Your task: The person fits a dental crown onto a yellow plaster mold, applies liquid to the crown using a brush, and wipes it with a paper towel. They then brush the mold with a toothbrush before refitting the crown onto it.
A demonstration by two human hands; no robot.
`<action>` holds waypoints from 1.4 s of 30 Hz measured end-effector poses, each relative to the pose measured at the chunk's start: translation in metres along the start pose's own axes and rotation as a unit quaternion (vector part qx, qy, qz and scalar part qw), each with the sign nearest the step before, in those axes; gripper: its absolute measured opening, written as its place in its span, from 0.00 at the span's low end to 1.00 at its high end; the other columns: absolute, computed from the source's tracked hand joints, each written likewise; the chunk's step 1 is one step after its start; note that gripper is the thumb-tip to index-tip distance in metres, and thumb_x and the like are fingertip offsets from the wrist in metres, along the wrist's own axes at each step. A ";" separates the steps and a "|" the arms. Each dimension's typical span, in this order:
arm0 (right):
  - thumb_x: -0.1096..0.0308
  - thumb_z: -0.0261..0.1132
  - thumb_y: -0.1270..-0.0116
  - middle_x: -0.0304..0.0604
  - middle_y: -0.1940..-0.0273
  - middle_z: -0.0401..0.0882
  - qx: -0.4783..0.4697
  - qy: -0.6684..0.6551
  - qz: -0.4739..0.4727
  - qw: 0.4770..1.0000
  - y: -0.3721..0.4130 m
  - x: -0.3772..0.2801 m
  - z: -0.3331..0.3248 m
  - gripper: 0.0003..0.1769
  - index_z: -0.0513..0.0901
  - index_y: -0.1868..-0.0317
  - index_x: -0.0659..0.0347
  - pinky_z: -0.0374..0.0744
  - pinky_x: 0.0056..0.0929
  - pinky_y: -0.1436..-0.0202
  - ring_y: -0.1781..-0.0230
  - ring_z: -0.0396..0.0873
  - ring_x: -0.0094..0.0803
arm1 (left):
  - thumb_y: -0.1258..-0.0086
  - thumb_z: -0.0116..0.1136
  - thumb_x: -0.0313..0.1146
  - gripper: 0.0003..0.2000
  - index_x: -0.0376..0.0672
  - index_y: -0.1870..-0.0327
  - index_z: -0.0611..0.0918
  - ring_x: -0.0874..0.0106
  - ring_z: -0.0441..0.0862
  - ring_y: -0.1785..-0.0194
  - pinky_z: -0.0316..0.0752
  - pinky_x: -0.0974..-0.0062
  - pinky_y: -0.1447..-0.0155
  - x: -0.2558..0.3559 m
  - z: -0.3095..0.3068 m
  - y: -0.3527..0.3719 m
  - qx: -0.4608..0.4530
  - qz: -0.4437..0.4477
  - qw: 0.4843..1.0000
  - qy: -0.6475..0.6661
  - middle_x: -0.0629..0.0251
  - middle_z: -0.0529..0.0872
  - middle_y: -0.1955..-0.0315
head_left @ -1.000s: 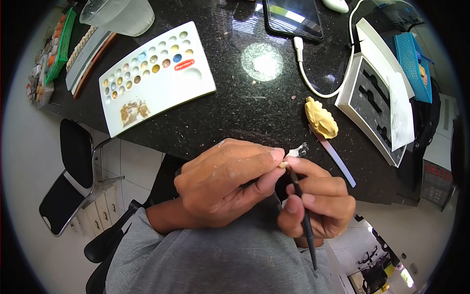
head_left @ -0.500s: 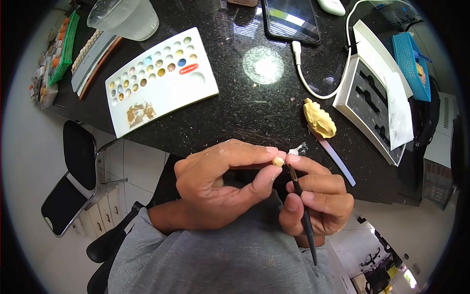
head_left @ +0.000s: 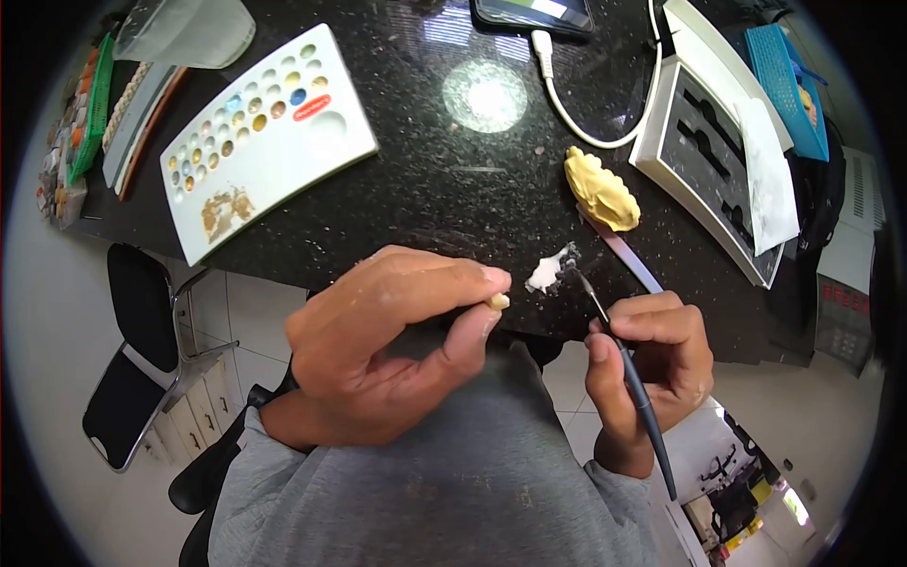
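Your smooth, tapered brush (head_left: 635, 383) moved right, slanting tip far-left, your right hand (head_left: 664, 359) gripping it (left hand (head_left: 383, 331) pinched a cream nub (head_left: 498, 301)).

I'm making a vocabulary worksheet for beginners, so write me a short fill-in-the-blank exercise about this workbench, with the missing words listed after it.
The left hand pinches a small pale piece between its index finger and ____. The right hand holds a slim, dark-handled ____ with its tip near the white patch. The oval label on the white palette is ____. The basket at the far right is ____.

Missing words, in order: thumb; brush; red; blue.
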State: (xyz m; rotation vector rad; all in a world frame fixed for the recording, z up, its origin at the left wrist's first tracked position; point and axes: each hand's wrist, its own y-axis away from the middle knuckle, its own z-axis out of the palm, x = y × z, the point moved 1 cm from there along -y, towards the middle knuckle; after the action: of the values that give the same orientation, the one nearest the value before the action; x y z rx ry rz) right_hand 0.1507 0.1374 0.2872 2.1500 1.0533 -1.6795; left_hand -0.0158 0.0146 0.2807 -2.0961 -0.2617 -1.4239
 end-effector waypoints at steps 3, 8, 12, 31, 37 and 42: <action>0.84 0.69 0.59 0.49 0.78 0.80 -0.018 0.049 -0.001 0.999 -0.003 -0.001 -0.001 0.12 0.77 0.72 0.68 0.75 0.19 0.76 0.79 0.79 0.27 | 0.46 0.61 0.15 0.11 0.31 0.60 0.79 0.67 0.84 0.62 0.80 0.77 0.60 0.002 0.000 -0.001 -0.012 0.013 1.000 -0.012 0.49 0.84 0.67; 0.84 0.70 0.61 0.47 0.80 0.79 -0.030 0.072 -0.013 0.997 -0.007 -0.001 0.003 0.11 0.77 0.75 0.68 0.75 0.20 0.79 0.80 0.80 0.29 | 0.53 0.67 0.16 0.11 0.34 0.67 0.83 0.70 0.84 0.71 0.79 0.80 0.71 0.003 0.007 -0.003 0.037 -0.016 0.998 -0.039 0.58 0.85 0.73; 0.84 0.70 0.60 0.49 0.79 0.79 -0.039 0.076 -0.019 0.996 -0.007 0.000 0.004 0.11 0.77 0.74 0.68 0.75 0.20 0.80 0.80 0.80 0.29 | 0.53 0.67 0.16 0.11 0.35 0.67 0.83 0.72 0.84 0.72 0.79 0.81 0.72 0.003 0.009 -0.005 0.034 -0.025 0.998 -0.042 0.59 0.84 0.74; 0.83 0.71 0.60 0.49 0.79 0.80 -0.041 0.076 -0.028 0.996 -0.007 0.000 0.004 0.12 0.78 0.74 0.68 0.75 0.19 0.81 0.81 0.80 0.27 | 0.52 0.61 0.12 0.13 0.31 0.62 0.81 0.67 0.85 0.64 0.80 0.77 0.61 0.008 0.003 -0.005 -0.031 -0.056 0.998 -0.028 0.51 0.85 0.68; 0.83 0.72 0.59 0.49 0.77 0.80 -0.067 0.075 -0.053 0.993 -0.008 0.001 0.003 0.12 0.78 0.73 0.68 0.75 0.19 0.81 0.80 0.80 0.27 | 0.51 0.61 0.12 0.13 0.31 0.63 0.81 0.68 0.85 0.64 0.80 0.78 0.61 0.004 0.003 -0.004 -0.030 -0.050 0.998 -0.024 0.51 0.85 0.68; 0.82 0.72 0.57 0.52 0.75 0.80 -0.038 -0.020 -0.048 0.998 -0.003 0.002 0.003 0.14 0.77 0.69 0.68 0.76 0.19 0.79 0.79 0.81 0.29 | 0.52 0.62 0.12 0.13 0.32 0.63 0.81 0.69 0.85 0.64 0.80 0.79 0.62 0.003 0.003 -0.004 -0.024 -0.050 0.998 -0.029 0.52 0.85 0.68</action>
State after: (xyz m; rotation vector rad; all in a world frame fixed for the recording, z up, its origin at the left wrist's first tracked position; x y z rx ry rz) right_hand 0.1463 0.1387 0.2851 2.0420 1.2059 -1.6860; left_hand -0.0138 0.0195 0.2843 -2.1932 -0.3645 -1.4408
